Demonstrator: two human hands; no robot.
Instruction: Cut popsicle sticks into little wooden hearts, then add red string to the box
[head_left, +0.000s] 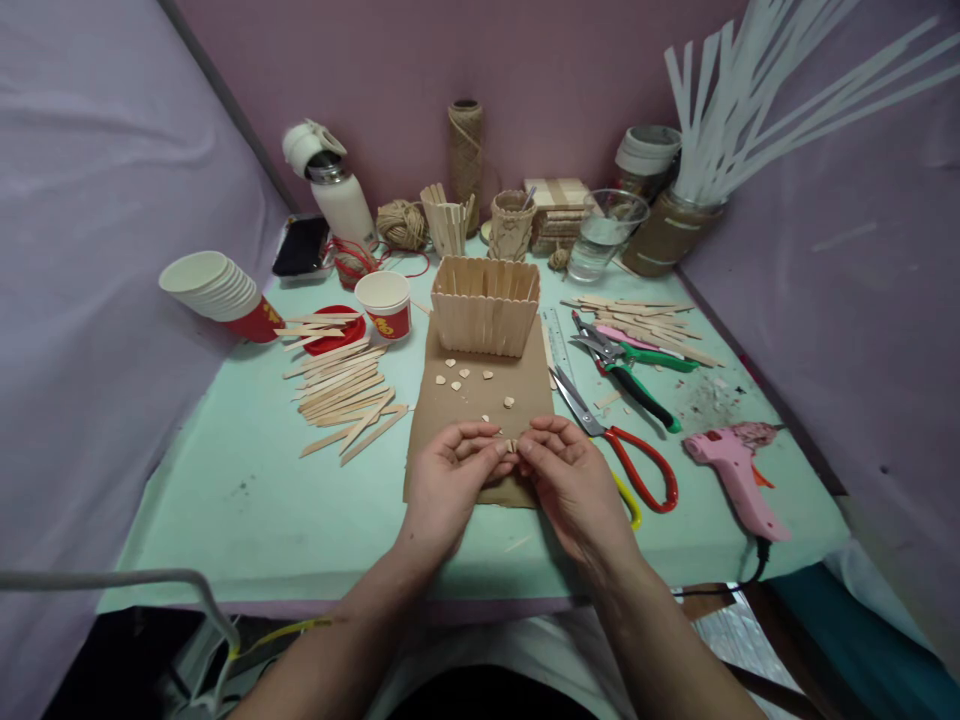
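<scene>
My left hand (456,470) and my right hand (568,475) meet over the near part of a brown cardboard sheet (480,404). Between their fingertips is a small pale wooden piece (511,446), pinched from both sides; its exact shape is mostly covered by the fingers. Several small cut wooden pieces, some heart-like, lie loose on the cardboard just beyond, one of them a wooden chip (509,402) close to my right hand. At the far end of the sheet stands a box made of craft sticks (486,310), upright with its top open.
Red-handled scissors (641,465), green-handled pruners (630,375) and a pink glue gun (739,475) lie to the right. Craft sticks (341,395) are spread on the left, near paper cups (384,305). A cup of water (596,245), twine and a white bottle (343,205) line the back.
</scene>
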